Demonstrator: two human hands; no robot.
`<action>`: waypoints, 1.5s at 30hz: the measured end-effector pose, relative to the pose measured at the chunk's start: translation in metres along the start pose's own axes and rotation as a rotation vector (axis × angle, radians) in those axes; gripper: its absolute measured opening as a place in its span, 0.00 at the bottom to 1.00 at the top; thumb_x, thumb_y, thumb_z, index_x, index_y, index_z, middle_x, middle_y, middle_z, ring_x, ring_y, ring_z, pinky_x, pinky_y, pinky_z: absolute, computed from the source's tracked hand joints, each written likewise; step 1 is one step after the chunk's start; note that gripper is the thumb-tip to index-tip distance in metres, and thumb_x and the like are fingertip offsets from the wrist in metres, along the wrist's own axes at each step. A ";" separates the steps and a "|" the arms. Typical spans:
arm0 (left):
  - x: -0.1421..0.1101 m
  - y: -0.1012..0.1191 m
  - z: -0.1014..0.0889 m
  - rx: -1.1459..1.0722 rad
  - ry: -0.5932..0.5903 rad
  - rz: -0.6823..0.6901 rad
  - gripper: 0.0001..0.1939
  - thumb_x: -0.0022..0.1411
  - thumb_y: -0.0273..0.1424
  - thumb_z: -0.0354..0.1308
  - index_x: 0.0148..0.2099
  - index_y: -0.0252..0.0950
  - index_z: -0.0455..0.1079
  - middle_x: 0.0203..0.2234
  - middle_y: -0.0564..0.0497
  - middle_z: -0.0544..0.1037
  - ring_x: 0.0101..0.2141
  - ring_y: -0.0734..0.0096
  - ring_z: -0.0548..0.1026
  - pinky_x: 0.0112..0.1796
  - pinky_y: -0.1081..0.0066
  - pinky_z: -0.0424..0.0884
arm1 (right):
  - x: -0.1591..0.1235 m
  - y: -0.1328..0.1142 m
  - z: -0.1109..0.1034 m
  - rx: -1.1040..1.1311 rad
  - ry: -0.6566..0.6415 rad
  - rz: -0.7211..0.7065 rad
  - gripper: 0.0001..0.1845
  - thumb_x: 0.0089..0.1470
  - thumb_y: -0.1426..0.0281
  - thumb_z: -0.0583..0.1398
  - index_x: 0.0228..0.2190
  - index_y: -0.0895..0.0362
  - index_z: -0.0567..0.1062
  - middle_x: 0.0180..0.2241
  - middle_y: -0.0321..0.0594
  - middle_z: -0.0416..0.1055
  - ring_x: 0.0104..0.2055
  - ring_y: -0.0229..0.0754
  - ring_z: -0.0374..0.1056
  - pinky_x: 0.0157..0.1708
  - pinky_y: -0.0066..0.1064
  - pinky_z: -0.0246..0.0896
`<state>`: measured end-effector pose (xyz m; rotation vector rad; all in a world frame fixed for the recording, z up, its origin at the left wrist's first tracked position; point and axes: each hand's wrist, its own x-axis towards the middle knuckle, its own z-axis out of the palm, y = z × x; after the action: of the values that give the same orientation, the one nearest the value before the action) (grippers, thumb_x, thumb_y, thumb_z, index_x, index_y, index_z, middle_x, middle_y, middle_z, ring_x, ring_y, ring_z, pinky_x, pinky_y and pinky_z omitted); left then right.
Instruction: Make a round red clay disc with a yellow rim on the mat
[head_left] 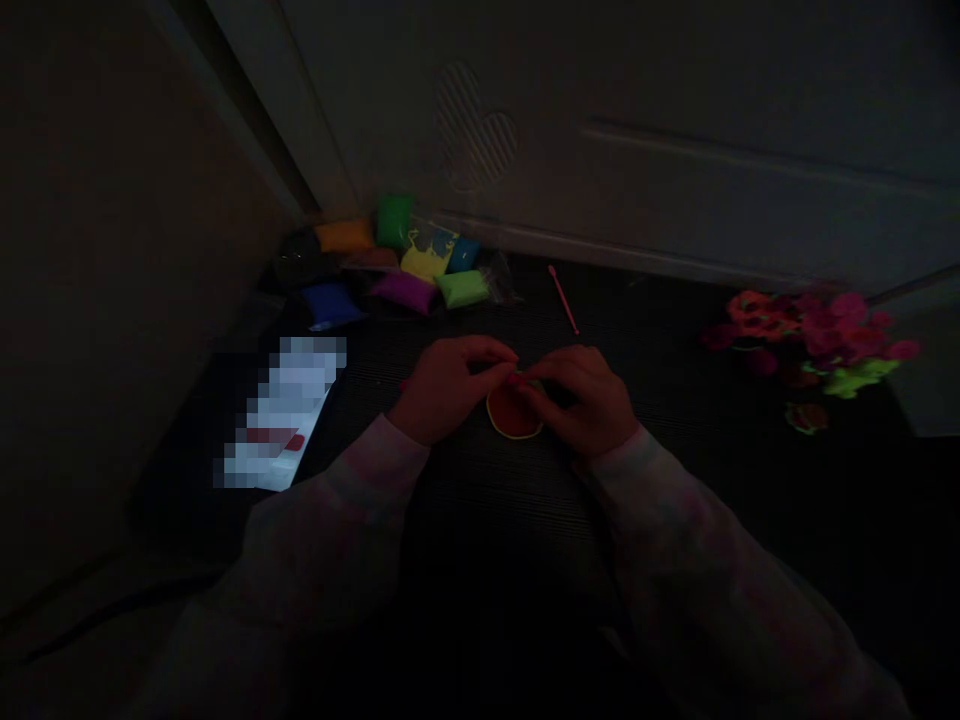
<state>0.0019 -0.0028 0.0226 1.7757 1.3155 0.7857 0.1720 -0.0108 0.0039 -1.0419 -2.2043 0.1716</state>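
A flat round clay disc [511, 415], reddish-brown with a thin yellow rim, lies on the dark table between my hands. Over its far edge, my left hand [450, 388] has thumb and index finger pinched together at a small pinkish-red bit of clay [516, 379]. My right hand [589, 402] meets it from the other side, its fingertips closed at the same bit and its thumb over the disc. The dim light and the fingers hide most of that bit. Beyond the hands lies a thin pink modelling tool [564, 300].
Clay packets in several colours, among them a purple packet [405, 291] and a green packet [394, 220], lie at the back left. A lit phone [289, 410] rests at left. Colourful clay flowers [832, 330] and a small clay piece [807, 417] are at right. A pale wall [675, 190] stands behind.
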 end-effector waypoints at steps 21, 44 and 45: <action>-0.001 0.002 0.001 -0.094 0.004 -0.021 0.08 0.52 0.30 0.55 0.35 0.33 0.71 0.30 0.52 0.77 0.31 0.74 0.73 0.35 0.74 0.67 | 0.000 -0.001 -0.001 -0.041 0.007 0.015 0.06 0.49 0.67 0.57 0.28 0.55 0.72 0.28 0.37 0.71 0.32 0.39 0.65 0.33 0.33 0.56; 0.000 -0.009 -0.004 0.313 0.003 0.064 0.11 0.56 0.28 0.49 0.39 0.36 0.71 0.34 0.53 0.76 0.35 0.71 0.71 0.39 0.69 0.66 | -0.002 0.004 0.007 -0.030 -0.149 0.049 0.07 0.48 0.67 0.57 0.30 0.55 0.73 0.31 0.39 0.70 0.34 0.41 0.64 0.33 0.35 0.55; 0.000 -0.008 -0.004 0.312 -0.001 0.062 0.11 0.56 0.29 0.49 0.39 0.36 0.70 0.34 0.52 0.76 0.35 0.70 0.71 0.39 0.69 0.66 | -0.002 0.004 0.007 -0.029 -0.151 0.052 0.06 0.48 0.67 0.57 0.30 0.55 0.73 0.31 0.39 0.70 0.34 0.41 0.64 0.34 0.35 0.55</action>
<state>-0.0057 -0.0004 0.0176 2.0677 1.4503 0.6377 0.1706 -0.0082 -0.0039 -1.1361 -2.3211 0.2496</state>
